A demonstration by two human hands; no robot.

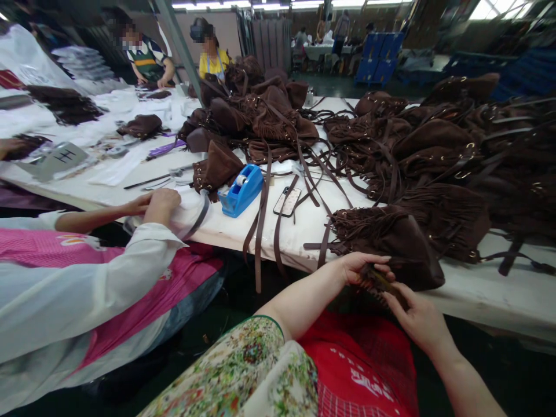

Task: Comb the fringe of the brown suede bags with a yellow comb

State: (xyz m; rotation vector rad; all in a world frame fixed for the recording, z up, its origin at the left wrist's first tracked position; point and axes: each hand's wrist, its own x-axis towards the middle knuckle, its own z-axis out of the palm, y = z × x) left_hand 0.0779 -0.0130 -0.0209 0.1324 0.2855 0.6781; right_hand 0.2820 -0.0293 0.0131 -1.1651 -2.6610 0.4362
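Note:
My left hand [362, 267] and my right hand [414, 315] meet just below the table's front edge, over my red apron. Both pinch a small strip of brown fringe [379, 284], the left from above, the right from the side. Directly behind them a brown fringed suede bag [399, 237] lies on the white table [499, 289], its fringe hanging toward my hands.
A large heap of brown bags and straps [434, 145] covers the table's right and middle. A blue tape dispenser [242, 189] and a phone [287, 201] lie left of me. A co-worker in white sleeves [87, 278] sits at my left; two more people work at the far end.

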